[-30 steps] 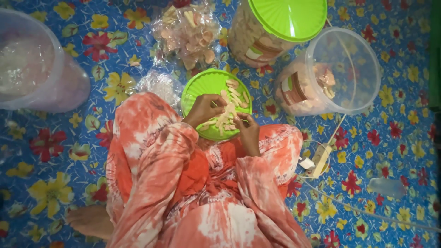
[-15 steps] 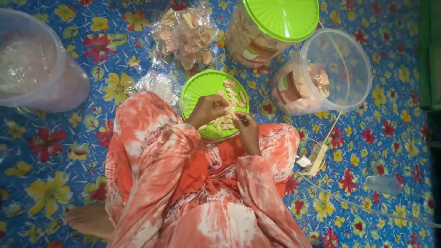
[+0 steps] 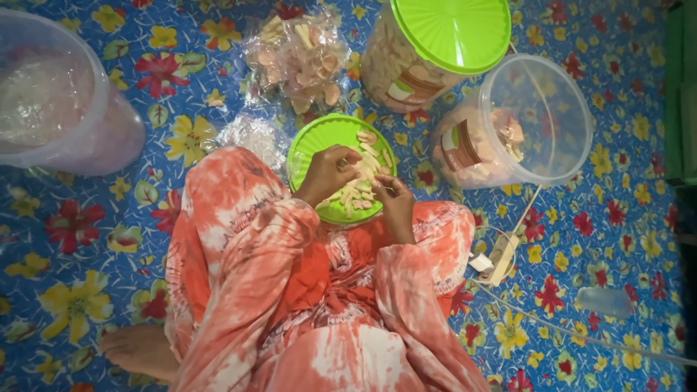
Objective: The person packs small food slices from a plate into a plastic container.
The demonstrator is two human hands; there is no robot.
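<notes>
Crackers on green lid: left hand curled over them, right hand pinching one.

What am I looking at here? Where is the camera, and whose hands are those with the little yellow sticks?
The camera sits on a person's head and looks straight down, so you see their own lap and orange-and-white clothes. The left hand and right hand rest on a green lid used like a plate, sorting pale snack sticks. Whether either hand actually grips a stick is too small to tell. Around them on the flowered blue mat lie a clear bag of crackers, a closed jar with a green lid, an open jar lying on its side and a big clear tub.
</notes>
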